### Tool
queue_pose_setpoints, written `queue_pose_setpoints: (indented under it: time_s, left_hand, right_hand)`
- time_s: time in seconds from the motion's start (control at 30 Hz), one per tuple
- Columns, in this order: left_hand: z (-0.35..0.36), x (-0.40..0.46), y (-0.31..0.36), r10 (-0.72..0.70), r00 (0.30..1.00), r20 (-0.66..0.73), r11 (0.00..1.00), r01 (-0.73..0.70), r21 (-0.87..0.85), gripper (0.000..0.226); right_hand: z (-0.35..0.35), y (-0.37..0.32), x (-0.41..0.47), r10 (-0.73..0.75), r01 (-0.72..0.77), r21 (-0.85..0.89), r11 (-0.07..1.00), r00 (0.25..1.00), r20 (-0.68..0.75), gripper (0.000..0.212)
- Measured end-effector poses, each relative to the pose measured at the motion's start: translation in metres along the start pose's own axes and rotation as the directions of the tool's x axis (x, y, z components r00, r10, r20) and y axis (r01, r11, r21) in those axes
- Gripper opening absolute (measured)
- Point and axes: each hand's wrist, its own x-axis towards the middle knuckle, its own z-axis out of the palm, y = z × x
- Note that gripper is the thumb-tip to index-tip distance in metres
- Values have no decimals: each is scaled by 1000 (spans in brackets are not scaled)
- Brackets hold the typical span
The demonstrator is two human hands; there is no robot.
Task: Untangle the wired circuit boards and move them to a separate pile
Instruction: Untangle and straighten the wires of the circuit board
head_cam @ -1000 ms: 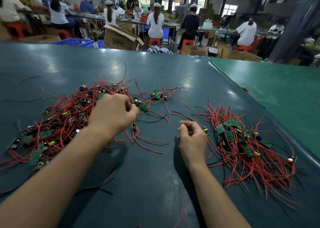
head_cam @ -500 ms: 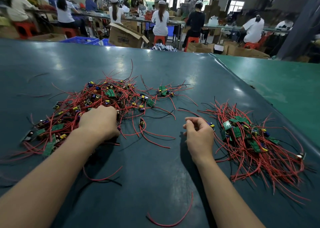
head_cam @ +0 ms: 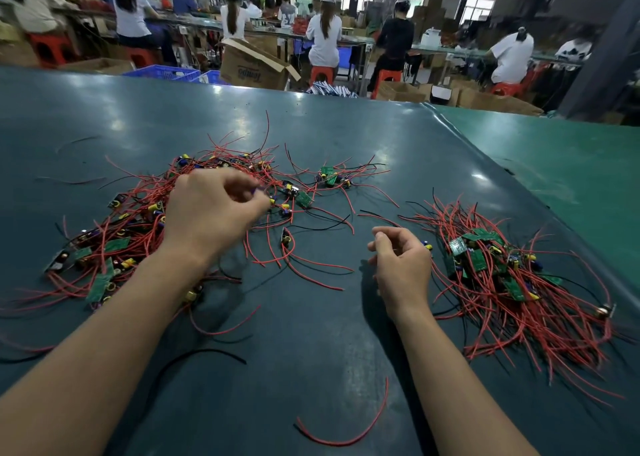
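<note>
A big tangle of red-wired green circuit boards (head_cam: 131, 233) lies on the left of the dark table (head_cam: 311, 369). My left hand (head_cam: 214, 213) hovers over its right side, blurred, its fingers curled and pinching a small board part with a purple component. A second pile of wired boards (head_cam: 502, 275) lies at the right. My right hand (head_cam: 401, 265) rests on the table just left of that pile, fingers loosely curled, holding nothing I can see. A small separate cluster of boards (head_cam: 329, 176) sits farther back in the middle.
Loose wires lie near me: a red one (head_cam: 346, 438) and a black one (head_cam: 207, 353). A lighter green table (head_cam: 571, 178) adjoins on the right. Beyond the far edge stand a cardboard box (head_cam: 252, 64), stools and seated workers.
My left hand drew back from the tangle, then rose and moved right over it with its fingertips pinched. The right hand has barely moved. The view tilted up slightly.
</note>
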Motion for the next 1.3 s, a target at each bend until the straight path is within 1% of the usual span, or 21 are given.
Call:
queue_pose_setpoints:
  time_s: [0.07,0.1,0.17,0.23,0.27,0.3,0.33,0.37,0.47,0.5,0.57,0.67,0.73,0.8,0.87,0.97,1.03,1.07,1.17,1.23,1.3]
  left_hand:
    - [-1,-4,20,120,987,-106,969,-140,-205,15]
    - [0,-7,29,190,969,-157,940,-226,-258,17]
    - [6,-13,42,349,905,-242,867,-410,-284,20]
    - [23,-18,46,468,845,-258,801,-529,-279,20]
    - [34,-22,45,500,833,-236,786,-551,-279,21]
    - [47,-26,43,516,834,-197,784,-552,-283,22]
    - [60,-32,40,520,841,-149,788,-540,-295,24]
    - [73,-39,36,512,853,-103,796,-516,-317,26]
    - [101,-53,24,422,907,14,843,-387,-373,29]
    - [107,-55,22,391,919,45,856,-345,-386,26]
    - [112,-56,19,348,933,95,867,-281,-411,20]
    - [112,-57,15,306,943,129,875,-225,-429,27]
    - [113,-57,12,294,948,122,879,-218,-424,26]
    - [114,-56,12,239,968,75,879,-183,-440,14]
    - [115,-52,14,94,994,56,829,-47,-558,5]
    - [112,-50,17,-103,983,154,623,184,-760,4]
    - [110,-51,19,-144,961,235,501,276,-820,4]
    - [109,-51,20,-143,953,268,465,304,-832,5]
    - [108,-50,19,-120,935,334,435,352,-829,6]
    - [109,-49,17,-91,932,350,486,348,-802,15]
    - [110,-48,15,-86,935,344,526,336,-781,19]
  right_hand:
    - [-2,-5,-2,19,-25,125,992,999,48,18]
    - [-4,-8,-3,38,-60,220,974,994,104,16]
    - [-6,-15,-5,86,-202,415,887,956,280,14]
    - [-8,-21,-5,114,-357,472,806,876,469,29]
    - [-9,-23,-5,112,-396,467,791,843,526,40]
    - [-8,-24,-4,109,-409,465,786,830,546,49]
    - [-7,-25,-4,109,-402,470,786,838,535,53]
    - [-6,-24,-4,110,-382,483,788,859,500,50]
    - [-8,-20,-1,114,-292,498,817,928,356,16]
    - [-8,-18,0,115,-266,487,832,941,317,8]
    - [-6,-16,2,92,-203,433,878,960,264,8]
    - [0,-14,-1,36,-129,379,916,969,244,14]
    - [1,-14,-2,27,-112,369,923,973,229,12]
    - [2,-13,-3,34,-118,373,920,974,224,10]
    - [3,-14,-4,57,-149,409,900,971,230,12]
    - [4,-15,-4,141,-241,505,829,963,229,13]
    - [4,-15,-2,207,-303,570,764,951,228,12]
    - [4,-15,-2,228,-318,594,739,948,223,12]
    - [6,-14,-1,234,-322,622,714,947,221,12]
    - [6,-14,-1,212,-321,612,722,946,246,12]
    - [7,-14,-2,198,-320,587,744,944,264,12]
